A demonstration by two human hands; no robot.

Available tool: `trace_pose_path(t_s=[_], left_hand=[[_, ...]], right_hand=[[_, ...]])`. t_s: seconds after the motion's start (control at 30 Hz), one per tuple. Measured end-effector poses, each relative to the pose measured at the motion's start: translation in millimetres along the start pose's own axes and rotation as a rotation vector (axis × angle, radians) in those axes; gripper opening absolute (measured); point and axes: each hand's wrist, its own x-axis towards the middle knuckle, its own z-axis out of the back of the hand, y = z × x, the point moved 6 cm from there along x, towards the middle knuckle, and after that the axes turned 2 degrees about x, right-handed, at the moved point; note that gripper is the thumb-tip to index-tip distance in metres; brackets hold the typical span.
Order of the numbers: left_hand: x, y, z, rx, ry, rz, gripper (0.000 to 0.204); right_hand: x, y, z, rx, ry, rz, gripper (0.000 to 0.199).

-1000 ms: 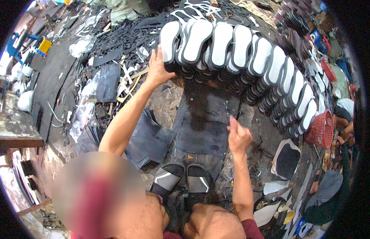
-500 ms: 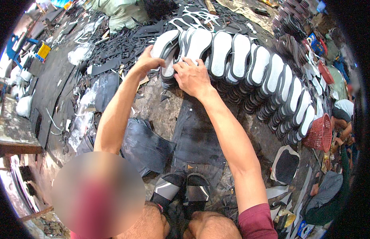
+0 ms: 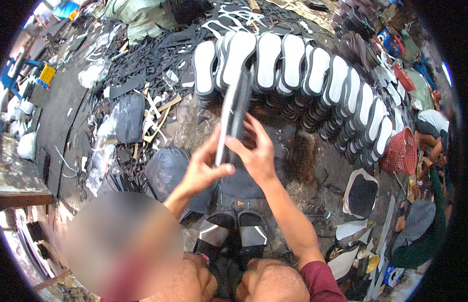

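Between my two hands, a few shoe soles (image 3: 236, 108) stand on edge, pressed together, white on one face and dark on the other. They are blurred by motion. My left hand (image 3: 205, 163) supports the lower end on the white side, thumb stretched across near the bottom. On the dark side, my right hand (image 3: 256, 153) grips the lower part with curled fingers. Just beyond, a curved row of stacked soles (image 3: 204, 65), white on top with black rims, runs from the middle to the right. The held soles overlap part of one stack in view.
Dark offcuts (image 3: 158, 65) cover the floor at the far left. A red plastic basket (image 3: 399, 153) stands at the row's right end, with another person (image 3: 433, 126) beyond it. Dark sheets (image 3: 168, 173) lie near my feet. A blue stool (image 3: 13, 75) is at far left.
Both hands have drawn back from the row toward me, now with soles lifted between them. The stack at the row's left end stands straighter, uncovered by my hands.
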Motion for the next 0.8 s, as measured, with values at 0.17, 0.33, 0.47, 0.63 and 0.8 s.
trace_pose_path(t_s=[0.17, 0.33, 0.47, 0.63, 0.8], left_hand=[[-66, 75, -70, -0.311, 0.146, 0.337, 0.103], [-77, 106, -99, 0.321, 0.333, 0.071, 0.111], [-88, 128, -146, 0.719, 0.71, 0.006, 0.121], [-107, 138, -189, 0.982, 0.775, -0.137, 0.115], [-80, 60, -224, 0.938, 0.562, -0.767, 0.079]], right_hand=[[-131, -56, 132, -0.202, -0.359, -0.24, 0.071], [-241, -5, 279, -0.421, -0.846, -0.055, 0.082], [-314, 52, 338, -0.596, -1.08, -0.014, 0.066], [-342, 63, 341, -0.376, -1.193, 0.046, 0.046], [-274, 8, 234, -0.318, -1.095, -0.066, 0.03]])
